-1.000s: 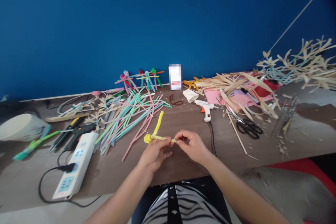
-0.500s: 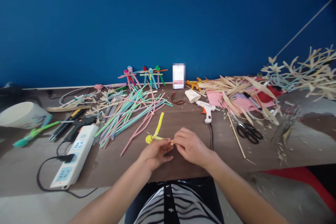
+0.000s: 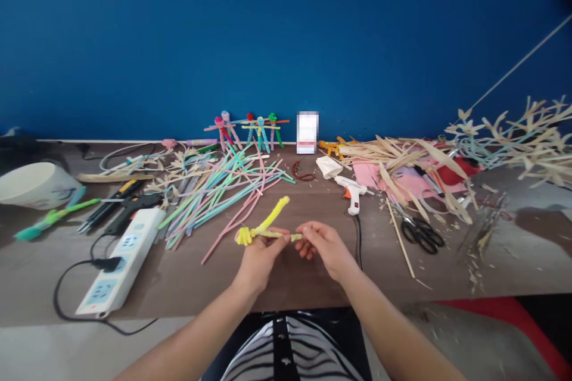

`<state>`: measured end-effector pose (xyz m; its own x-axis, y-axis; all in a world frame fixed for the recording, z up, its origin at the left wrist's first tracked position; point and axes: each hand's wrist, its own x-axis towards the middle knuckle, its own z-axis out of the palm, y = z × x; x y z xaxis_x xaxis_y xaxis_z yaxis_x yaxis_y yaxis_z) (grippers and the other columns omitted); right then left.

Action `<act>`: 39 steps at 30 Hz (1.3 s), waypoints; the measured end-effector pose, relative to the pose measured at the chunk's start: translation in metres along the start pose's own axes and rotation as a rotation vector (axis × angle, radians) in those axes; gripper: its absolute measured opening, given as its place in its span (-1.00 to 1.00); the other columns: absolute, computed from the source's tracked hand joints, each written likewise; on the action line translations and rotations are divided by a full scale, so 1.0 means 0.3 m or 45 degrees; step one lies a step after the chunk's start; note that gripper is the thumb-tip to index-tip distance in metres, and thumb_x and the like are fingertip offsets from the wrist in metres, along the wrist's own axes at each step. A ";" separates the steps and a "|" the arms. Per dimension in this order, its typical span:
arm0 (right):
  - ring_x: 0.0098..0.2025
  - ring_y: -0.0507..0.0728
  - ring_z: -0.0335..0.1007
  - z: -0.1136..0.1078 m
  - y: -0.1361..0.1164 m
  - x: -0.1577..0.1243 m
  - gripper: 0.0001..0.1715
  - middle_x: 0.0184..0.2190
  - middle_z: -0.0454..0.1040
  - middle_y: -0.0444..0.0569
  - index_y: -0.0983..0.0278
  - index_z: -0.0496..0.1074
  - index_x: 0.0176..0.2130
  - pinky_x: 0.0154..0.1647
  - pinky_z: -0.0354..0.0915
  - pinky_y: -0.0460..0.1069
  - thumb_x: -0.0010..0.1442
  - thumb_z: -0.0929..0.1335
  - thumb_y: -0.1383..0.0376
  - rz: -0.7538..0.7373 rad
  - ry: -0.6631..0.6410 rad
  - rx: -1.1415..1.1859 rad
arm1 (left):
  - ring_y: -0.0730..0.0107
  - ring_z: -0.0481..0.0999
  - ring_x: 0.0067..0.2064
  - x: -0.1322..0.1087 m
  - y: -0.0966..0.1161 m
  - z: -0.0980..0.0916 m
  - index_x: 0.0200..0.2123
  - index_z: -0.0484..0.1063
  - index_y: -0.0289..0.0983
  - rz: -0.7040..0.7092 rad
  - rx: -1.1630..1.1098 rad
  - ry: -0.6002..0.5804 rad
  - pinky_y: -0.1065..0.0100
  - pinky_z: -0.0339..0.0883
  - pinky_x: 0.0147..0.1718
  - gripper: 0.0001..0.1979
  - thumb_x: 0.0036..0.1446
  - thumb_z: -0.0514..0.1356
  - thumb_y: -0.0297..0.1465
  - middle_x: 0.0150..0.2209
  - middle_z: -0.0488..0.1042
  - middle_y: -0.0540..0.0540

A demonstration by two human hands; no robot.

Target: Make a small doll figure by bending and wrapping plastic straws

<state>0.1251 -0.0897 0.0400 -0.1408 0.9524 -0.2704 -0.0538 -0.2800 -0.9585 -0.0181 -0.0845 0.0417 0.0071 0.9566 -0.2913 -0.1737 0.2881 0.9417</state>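
A yellow pipe cleaner figure (image 3: 261, 231), with a coiled knob at its left end and one limb sticking up to the right, is held low over the table. My left hand (image 3: 263, 256) is closed around it, thumb and fingers pinching the paler limb that runs rightward. At that limb's right tip, my right hand (image 3: 322, 247) pinches the end with thumb and forefinger; its other fingers curl beneath. Loose pipe cleaners (image 3: 223, 190) in pink, green, blue and purple lie in a heap beyond my left hand.
A white glue gun (image 3: 354, 193) with its cord lies right of centre, near black scissors (image 3: 422, 235). On the left are a power strip (image 3: 125, 262) and a white bowl (image 3: 40, 187). Small pipe cleaner figures (image 3: 250, 131) and a phone (image 3: 307, 133) stand by the wall.
The yellow figure has turned and shifted left, showing more of its coil and upright limb. My hands have drawn slightly apart, exposing more of the limb between them. The camera view moved a little.
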 end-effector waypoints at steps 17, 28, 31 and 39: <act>-0.60 -0.03 0.19 0.013 -0.004 -0.026 -0.89 -0.64 0.34 -0.16 0.28 0.36 -0.48 -0.60 0.08 -0.15 -0.04 0.29 0.28 -0.230 0.178 -0.733 | 0.28 0.42 -0.31 0.002 -0.007 0.010 -0.48 0.42 -0.32 0.139 0.371 -0.037 0.31 0.23 -0.26 -0.82 -0.13 0.18 -0.31 -0.45 0.46 -0.08; -0.74 -0.10 0.11 -0.013 -0.011 0.010 -0.76 -0.71 0.30 -0.19 0.31 0.25 -0.57 -0.73 0.01 -0.20 0.00 0.26 0.21 0.107 -0.044 -0.376 | 0.29 0.44 -0.28 -0.013 0.012 0.010 -0.47 0.44 -0.23 0.377 0.729 0.001 0.28 0.21 -0.15 -0.87 -0.08 0.14 -0.32 -0.41 0.49 -0.03; -0.70 -0.07 0.15 -0.013 -0.011 0.001 -0.77 -0.70 0.31 -0.18 0.31 0.27 -0.56 -0.69 0.03 -0.18 0.00 0.26 0.20 0.026 -0.014 -0.542 | 0.28 0.44 -0.29 -0.008 0.007 0.017 -0.48 0.44 -0.25 0.289 0.644 0.016 0.28 0.23 -0.18 -0.87 -0.09 0.14 -0.33 -0.44 0.49 -0.04; -0.54 0.01 0.29 0.007 -0.054 -0.035 -0.88 -0.59 0.42 -0.13 0.27 0.35 -0.49 -0.52 0.04 -0.11 0.03 0.26 0.30 -0.371 0.175 -1.428 | 0.29 0.43 -0.32 0.012 -0.012 0.029 -0.51 0.41 -0.31 0.084 0.261 -0.030 0.33 0.24 -0.27 -0.86 -0.16 0.18 -0.34 -0.46 0.45 -0.07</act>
<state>0.1255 -0.0953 0.0587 -0.1550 0.9874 0.0317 0.8471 0.1494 -0.5100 -0.0088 -0.0816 0.0387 0.0259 0.9737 -0.2263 0.0290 0.2255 0.9738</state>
